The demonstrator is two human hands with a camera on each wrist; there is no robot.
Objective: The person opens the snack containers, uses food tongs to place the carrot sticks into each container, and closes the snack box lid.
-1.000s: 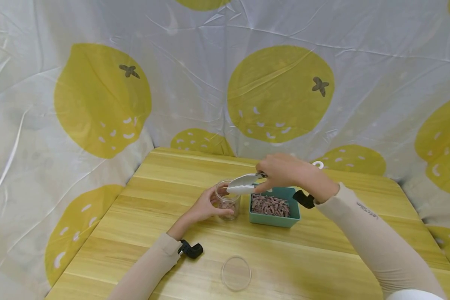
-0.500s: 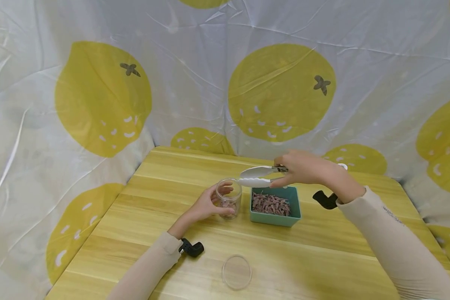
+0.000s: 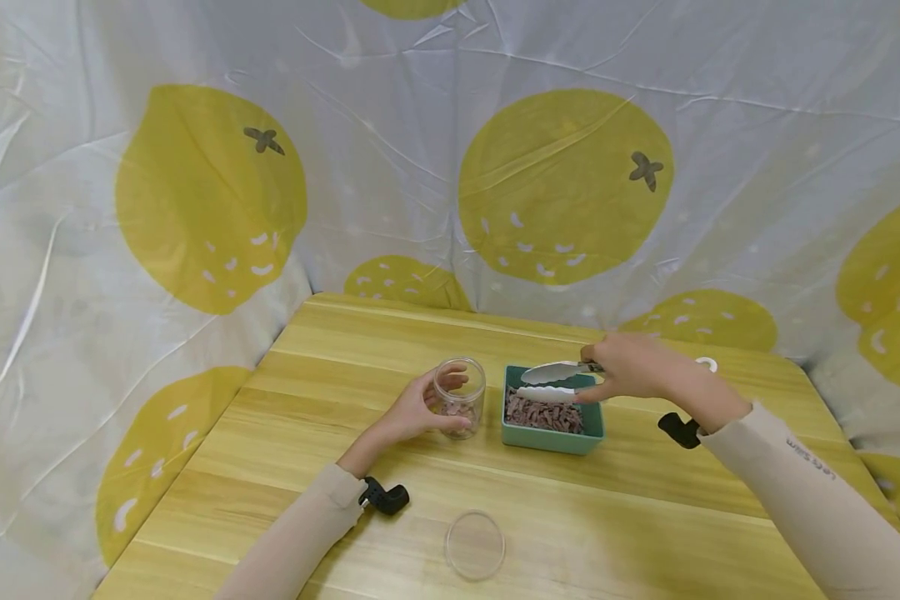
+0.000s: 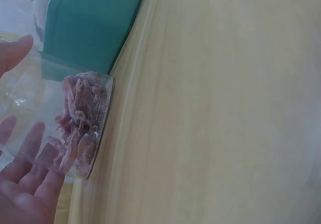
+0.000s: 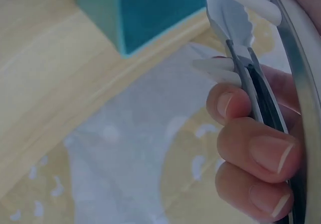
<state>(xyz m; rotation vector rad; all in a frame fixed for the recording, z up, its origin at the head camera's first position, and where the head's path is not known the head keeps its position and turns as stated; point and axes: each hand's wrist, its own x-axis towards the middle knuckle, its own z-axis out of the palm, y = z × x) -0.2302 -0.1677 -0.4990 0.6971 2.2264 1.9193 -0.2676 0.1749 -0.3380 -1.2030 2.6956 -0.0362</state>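
Observation:
My left hand (image 3: 414,410) grips a clear jar (image 3: 459,392) that stands upright on the table, thumb in front and fingers behind. Pinkish-brown strips, like shredded meat (image 4: 80,118), lie at the jar's bottom in the left wrist view. With my right hand (image 3: 633,367) I hold metal tongs with white tips (image 3: 551,394), fingers curled round the arms in the right wrist view. The tong tips are spread apart over a teal rectangular box (image 3: 543,440), which holds a heap of the same strips (image 3: 543,414). No strips show between the tips.
A clear round lid (image 3: 476,545) lies on the wooden table (image 3: 330,533) in front of the jar. Behind the table's far edge hangs a pale curtain (image 3: 390,167) printed with lemons. The box stands just right of the jar.
My right hand has drawn the tongs rightward from the jar's mouth, then lowered them over the teal box. My left hand and the jar have stayed in place.

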